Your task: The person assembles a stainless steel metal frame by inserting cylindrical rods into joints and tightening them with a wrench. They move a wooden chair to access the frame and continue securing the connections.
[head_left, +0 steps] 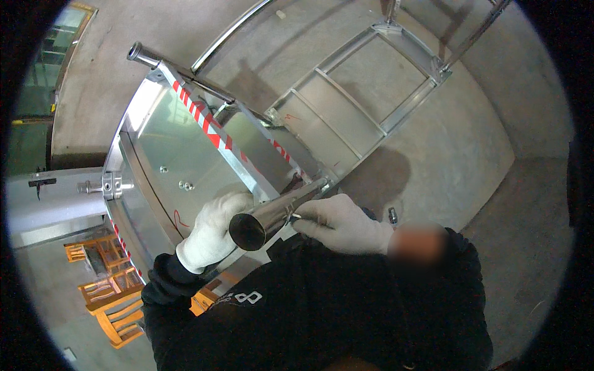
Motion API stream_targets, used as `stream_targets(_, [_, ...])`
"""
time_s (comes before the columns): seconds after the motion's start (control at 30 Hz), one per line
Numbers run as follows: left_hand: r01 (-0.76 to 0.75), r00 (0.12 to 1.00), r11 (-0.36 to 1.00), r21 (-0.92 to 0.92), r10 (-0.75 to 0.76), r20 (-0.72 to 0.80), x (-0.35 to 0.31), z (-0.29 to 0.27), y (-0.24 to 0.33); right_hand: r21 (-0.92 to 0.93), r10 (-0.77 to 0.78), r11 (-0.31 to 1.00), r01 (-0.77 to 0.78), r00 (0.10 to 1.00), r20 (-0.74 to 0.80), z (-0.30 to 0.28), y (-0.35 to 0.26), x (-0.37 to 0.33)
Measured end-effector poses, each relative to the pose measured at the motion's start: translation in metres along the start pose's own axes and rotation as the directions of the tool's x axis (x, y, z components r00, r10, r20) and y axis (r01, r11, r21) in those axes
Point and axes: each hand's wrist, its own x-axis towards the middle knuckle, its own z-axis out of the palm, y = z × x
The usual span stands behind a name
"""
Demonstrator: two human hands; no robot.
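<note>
Tube (278,211): steel, by the near edge of the metal panel (176,145), its wide end facing you. Your left hand (215,230) lies against one flank, presumably to steady it; fingertips hidden, grip cannot be told. Your right hand (346,226): thumb and finger close together at the other flank; unclear whether they pinch anything. Striped bar (201,114) runs up between your hands, probably limiting access. Slatted frame (351,101) beyond the panel's right edge; small metal fitting (392,215) past your right hand; wooden chairs (117,318) left.

Head-worn fisheye; looks steeply down; left hand (216,230), right hand (348,226) close; floor (448,157) beyond
</note>
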Motion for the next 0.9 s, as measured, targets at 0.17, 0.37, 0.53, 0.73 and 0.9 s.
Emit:
stream_targets(0.17, [0.099, 0.995, 0.981, -0.164, -0.096, 0.029, 0.004, -0.001, 0.004, 0.580, 0.362, 0.726, -0.368, 0.923, 0.132, 0.006, -0.021, -0.004])
stream_targets(0.37, [0.250, 0.936, 0.679, -0.691, -0.353, -0.008, -0.031, 0.022, -0.027, 0.581, 0.108, 0.807, -0.107, 0.994, 0.032, 0.027, 0.012, -0.015])
stream_targets(0.53, [0.295, 0.903, 0.694, -0.657, -0.427, -0.045, -0.053, 0.016, -0.040, 0.399, 0.119, 0.915, -0.053, 0.982, -0.144, 0.019, 0.074, -0.066])
stream_targets(0.73, [0.379, 0.864, 0.817, -0.435, -0.481, -0.151, -0.057, 0.006, -0.020, 0.151, 0.834, 0.471, -0.869, 0.383, -0.397, -0.009, 0.272, -0.182])
stream_targets(0.9, [0.501, 0.789, 0.782, -0.371, -0.588, -0.175, -0.018, 0.038, -0.032, 0.004, 0.859, 0.075, -0.997, 0.062, -0.509, -0.012, 0.404, -0.269])
